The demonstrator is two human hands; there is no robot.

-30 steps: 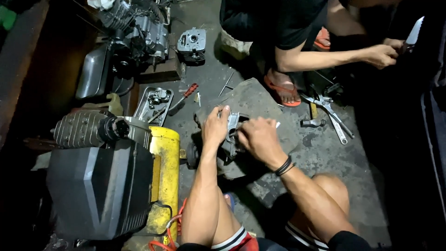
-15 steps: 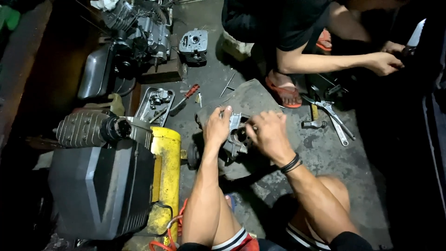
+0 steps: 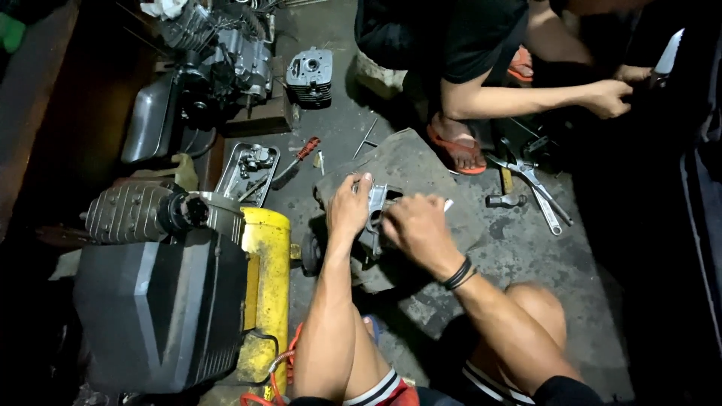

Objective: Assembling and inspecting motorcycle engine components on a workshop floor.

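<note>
The small grey metal engine part (image 3: 374, 204) sits on a grey cloth (image 3: 421, 162) spread on the floor, clamped between both hands: the left hand (image 3: 348, 209) grips its left side with the fingers curled over the top edge, and the right hand (image 3: 416, 229) is closed over its right side, covering much of it. The surface is a stained concrete floor (image 3: 519, 256) in a dim workshop. A yellow compressor tank (image 3: 267, 286) lies just left of the left forearm, a parts tray (image 3: 248, 171) and red-handled screwdriver (image 3: 299, 156) lie beyond it, a hammer (image 3: 505, 194) and wrenches (image 3: 538, 192) lie to the right, and another person's sandalled foot (image 3: 455, 146) rests at the cloth's far edge.
</note>
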